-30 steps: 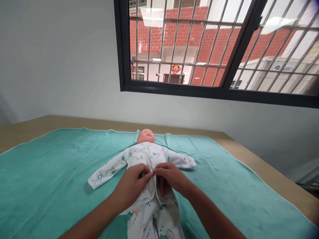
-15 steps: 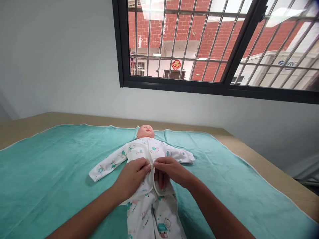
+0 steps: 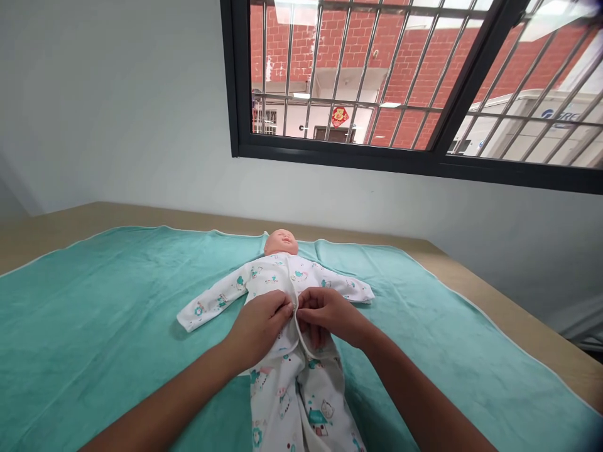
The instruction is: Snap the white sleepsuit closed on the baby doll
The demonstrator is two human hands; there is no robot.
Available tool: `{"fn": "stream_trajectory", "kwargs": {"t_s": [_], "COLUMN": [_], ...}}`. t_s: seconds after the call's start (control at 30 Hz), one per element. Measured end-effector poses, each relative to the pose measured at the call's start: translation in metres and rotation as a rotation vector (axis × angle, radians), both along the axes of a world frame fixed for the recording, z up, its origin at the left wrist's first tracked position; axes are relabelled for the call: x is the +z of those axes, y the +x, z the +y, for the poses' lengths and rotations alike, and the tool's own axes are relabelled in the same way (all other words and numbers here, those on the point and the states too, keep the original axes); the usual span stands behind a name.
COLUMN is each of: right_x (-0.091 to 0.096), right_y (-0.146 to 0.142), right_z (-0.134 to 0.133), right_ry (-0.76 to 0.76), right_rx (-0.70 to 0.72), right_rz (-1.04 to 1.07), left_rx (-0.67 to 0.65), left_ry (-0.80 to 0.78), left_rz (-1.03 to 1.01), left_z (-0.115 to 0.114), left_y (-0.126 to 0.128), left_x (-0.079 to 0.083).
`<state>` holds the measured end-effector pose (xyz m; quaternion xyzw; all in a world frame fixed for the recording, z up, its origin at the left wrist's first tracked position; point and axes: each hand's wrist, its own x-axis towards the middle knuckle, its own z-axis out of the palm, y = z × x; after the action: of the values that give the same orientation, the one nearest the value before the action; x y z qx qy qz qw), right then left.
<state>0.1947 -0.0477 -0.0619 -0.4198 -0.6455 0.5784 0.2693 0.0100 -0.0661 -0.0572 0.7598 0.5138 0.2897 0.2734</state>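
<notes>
A baby doll (image 3: 281, 242) lies on its back, dressed in a white printed jacket (image 3: 271, 276) and matching trousers (image 3: 277, 408). My left hand (image 3: 261, 326) pinches one front edge of the jacket at the belly. Close beside it, my right hand (image 3: 332, 316) pinches the opposite front edge, thumb and forefinger together and the other fingers curled below. The fingertips of both hands almost meet at the front opening. Whatever fastener lies between them is hidden by the fingers. Above the hands, the jacket's front edges lie together up to the neck; below, they part.
A turquoise blanket (image 3: 117, 314) with a pale edge lies under the doll on a wooden table (image 3: 471, 282). Behind stands a grey-white wall (image 3: 117, 113) with a dark-framed, barred window (image 3: 343, 154).
The view has shifted slightly, so everything sits a little higher and further right. Both hands stay at the jacket front; my right forefinger and thumb have changed their pinch a little.
</notes>
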Motion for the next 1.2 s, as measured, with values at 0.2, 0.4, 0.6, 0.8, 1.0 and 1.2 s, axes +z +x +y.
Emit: {"fn": "stream_trajectory", "kwargs": {"t_s": [0.2,0.4,0.6,0.8,1.0,1.2], "right_x": [-0.009,-0.010,-0.009,-0.013,-0.012,-0.008], "right_y": [-0.003,-0.006,-0.008,-0.007,-0.006,-0.004], "right_z": [0.003,-0.001,-0.004,-0.001,-0.001,-0.001], "right_ry": [0.049,0.065,0.086,0.078,0.020,0.008], "right_rx": [-0.091,-0.123,-0.136,-0.123,-0.109,-0.112], "right_rz": [-0.048,-0.030,-0.046,-0.021,0.046,0.093], "left_rx": [0.044,0.055,0.090,0.104,0.141,0.169], "left_ry": [0.112,0.188,0.201,0.207,0.154,0.113], "left_rz": [0.139,0.241,0.352,0.387,0.274,0.192], "left_z": [-0.003,-0.009,-0.008,-0.007,-0.002,-0.002], "left_y": [0.002,0.007,0.010,0.011,0.010,0.011], "left_x": [-0.010,-0.007,-0.007,-0.009,-0.010,-0.012]}}
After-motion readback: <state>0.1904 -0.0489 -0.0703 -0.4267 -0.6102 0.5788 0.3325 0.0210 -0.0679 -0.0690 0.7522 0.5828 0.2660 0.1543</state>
